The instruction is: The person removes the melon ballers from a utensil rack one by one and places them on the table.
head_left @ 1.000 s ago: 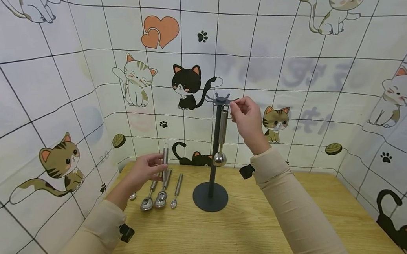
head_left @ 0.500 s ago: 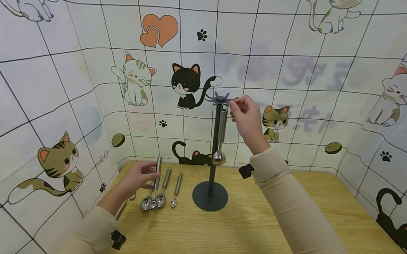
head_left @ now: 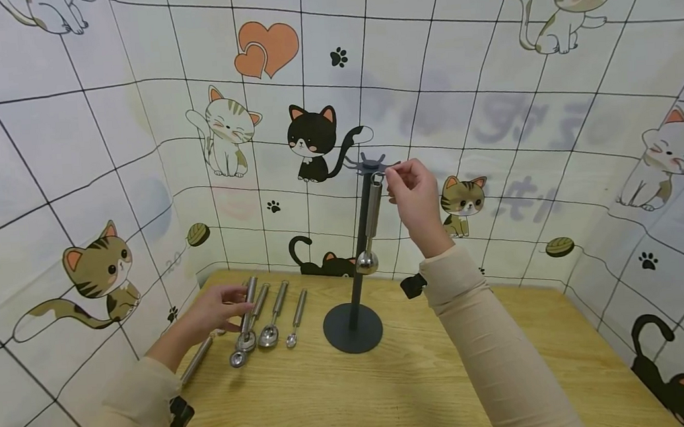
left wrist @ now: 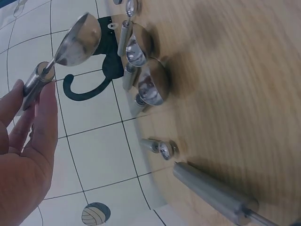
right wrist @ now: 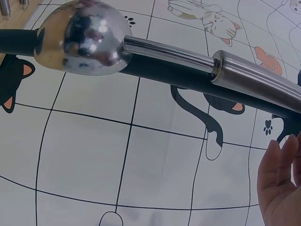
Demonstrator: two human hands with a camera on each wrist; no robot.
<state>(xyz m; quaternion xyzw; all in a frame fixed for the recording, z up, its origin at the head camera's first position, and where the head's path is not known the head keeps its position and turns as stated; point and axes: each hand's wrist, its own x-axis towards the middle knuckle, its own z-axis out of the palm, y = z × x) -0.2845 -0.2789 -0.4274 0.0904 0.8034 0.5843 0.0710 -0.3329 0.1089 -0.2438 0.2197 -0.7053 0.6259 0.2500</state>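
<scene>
My left hand [head_left: 220, 308] holds a metal scoop [left wrist: 79, 43] by its handle, upright with the bowl down, over the left end of a row of scoops. Up at the hooked top of the dark stand [head_left: 368, 166], thumb and forefinger of my right hand [head_left: 415, 195] pinch the loop of another round-bowled scoop [head_left: 367, 262]. That scoop hangs against the stand's post, its bowl large in the right wrist view. On the table lie a scoop [head_left: 268, 336], a small one [head_left: 291, 341], and one partly behind the held scoop. A further handle [left wrist: 211, 190] shows beside my left forearm.
The stand's round base [head_left: 353, 328] sits on the wooden table [head_left: 343, 398], right of the scoops. A cat-patterned tile covering [head_left: 426, 55] rises behind and at both sides. A tiny scoop [left wrist: 165, 149] lies near the table's left back edge.
My left hand has moved left and down with its scoop, uncovering more of the scoops on the table. My right hand and the hanging scoop have barely moved.
</scene>
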